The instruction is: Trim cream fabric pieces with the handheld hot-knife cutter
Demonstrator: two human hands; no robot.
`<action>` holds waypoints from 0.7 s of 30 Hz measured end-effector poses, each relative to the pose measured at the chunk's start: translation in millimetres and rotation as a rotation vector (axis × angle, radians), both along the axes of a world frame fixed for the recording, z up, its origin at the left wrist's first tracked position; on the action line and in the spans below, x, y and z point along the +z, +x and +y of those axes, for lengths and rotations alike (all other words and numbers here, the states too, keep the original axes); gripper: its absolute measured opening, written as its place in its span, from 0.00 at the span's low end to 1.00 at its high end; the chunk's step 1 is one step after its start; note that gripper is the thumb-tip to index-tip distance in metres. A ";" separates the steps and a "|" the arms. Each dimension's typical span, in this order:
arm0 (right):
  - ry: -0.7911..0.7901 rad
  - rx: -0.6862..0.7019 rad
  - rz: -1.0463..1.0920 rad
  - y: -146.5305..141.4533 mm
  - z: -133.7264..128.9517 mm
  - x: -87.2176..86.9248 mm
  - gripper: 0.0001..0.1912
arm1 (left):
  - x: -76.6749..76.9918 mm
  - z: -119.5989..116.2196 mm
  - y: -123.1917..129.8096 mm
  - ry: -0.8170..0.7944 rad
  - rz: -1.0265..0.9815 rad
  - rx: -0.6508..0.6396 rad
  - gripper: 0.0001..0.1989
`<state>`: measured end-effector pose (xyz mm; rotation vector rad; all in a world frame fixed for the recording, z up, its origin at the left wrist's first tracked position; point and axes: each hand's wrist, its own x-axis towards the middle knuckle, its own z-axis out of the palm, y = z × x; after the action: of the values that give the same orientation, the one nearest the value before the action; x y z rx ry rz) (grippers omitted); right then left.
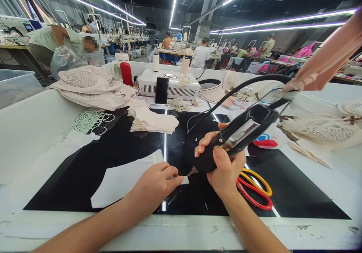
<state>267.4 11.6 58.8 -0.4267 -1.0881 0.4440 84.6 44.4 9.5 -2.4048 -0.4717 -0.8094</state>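
Observation:
My right hand is wrapped round a black corded handheld cutter, held at a slant with its narrow metal tip pointing down and left. That tip is right beside the end of a small white strip. Fingers closed and pressed low, my left hand pinches the strip at the right edge of a white fabric piece, which lies flat on the black board. Just right of my right wrist lie scissors with red and yellow handles; their blades are hidden.
Behind the board are a stack of cream fabric pieces, a pale green cord bundle, a phone, a white vented box and a red bottle. Pink cloth ties the cutter from above. People work at machines beyond.

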 end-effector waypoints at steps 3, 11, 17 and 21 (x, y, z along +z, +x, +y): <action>0.010 0.016 -0.011 -0.2 0.4 -1.3 0.20 | 3.9 -3.0 0.3 -0.002 0.011 0.011 0.25; 0.016 0.020 -0.029 1.3 -0.5 -3.3 0.20 | 10.9 -7.3 2.2 0.003 0.015 0.043 0.27; 0.011 0.010 -0.019 1.6 -0.1 -2.9 0.21 | 10.0 -7.8 1.9 0.016 0.006 0.056 0.26; 0.014 0.006 -0.020 2.8 -0.4 -2.9 0.21 | 7.9 -6.3 1.2 0.010 0.023 0.053 0.26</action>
<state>270.2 11.2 55.9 -0.4167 -1.1112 0.4378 85.9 38.2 17.4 -2.3794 -0.5197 -0.7589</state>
